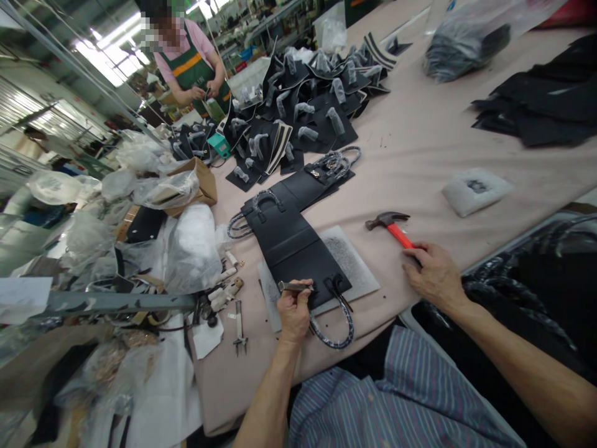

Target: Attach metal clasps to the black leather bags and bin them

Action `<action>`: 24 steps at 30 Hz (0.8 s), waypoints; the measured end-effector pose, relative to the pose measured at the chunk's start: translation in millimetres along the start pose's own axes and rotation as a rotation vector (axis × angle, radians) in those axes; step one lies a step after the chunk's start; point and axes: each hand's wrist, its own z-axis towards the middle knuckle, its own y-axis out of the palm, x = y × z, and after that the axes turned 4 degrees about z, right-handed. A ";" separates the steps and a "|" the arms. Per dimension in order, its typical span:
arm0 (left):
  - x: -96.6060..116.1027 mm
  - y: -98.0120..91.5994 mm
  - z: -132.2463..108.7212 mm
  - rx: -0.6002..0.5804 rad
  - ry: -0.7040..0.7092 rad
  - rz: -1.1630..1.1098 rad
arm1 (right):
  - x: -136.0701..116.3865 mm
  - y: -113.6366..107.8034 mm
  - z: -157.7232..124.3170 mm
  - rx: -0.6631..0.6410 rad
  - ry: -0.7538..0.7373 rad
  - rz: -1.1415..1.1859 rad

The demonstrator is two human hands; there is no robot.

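Observation:
My left hand (pixel 295 314) is closed round a short metal punch (pixel 291 287), whose far end points at a black leather bag panel (pixel 298 252). Whether the tip touches the leather I cannot tell. A wrapped handle (pixel 342 336) loops off the panel's near edge, and a second wrapped handle (pixel 268 198) is at its far end. Under the near part of the panel lies a pale, speckled board (pixel 352 261). To the right, my right hand (pixel 433 274) grips a claw hammer (pixel 396 231) by its red handle, the head apart from the punch and near the table surface.
Many black bag pieces (pixel 308 106) are heaped at the back. A white block (pixel 476 190) sits at right, near stacked black sheets (pixel 541 93). Dividers (pixel 239 330) lie left of the board. Plastic bags (pixel 191 242) crowd the left side. Another person (pixel 193 62) stands across the table.

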 end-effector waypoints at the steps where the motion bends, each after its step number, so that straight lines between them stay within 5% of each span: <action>1: -0.4 -0.2 -0.1 -0.003 0.000 0.002 | 0.0 -0.2 0.1 0.000 0.006 -0.004; 14: 3.8 0.3 2.6 -0.034 0.121 0.142 | -1.7 -3.9 0.4 -0.039 0.007 0.009; 20: 11.0 5.2 5.1 -0.099 0.275 0.290 | -0.3 -28.0 29.0 -0.369 0.349 0.044; 24: 9.7 5.4 3.8 -0.118 0.276 0.310 | -14.5 -42.5 32.4 -0.620 0.832 0.792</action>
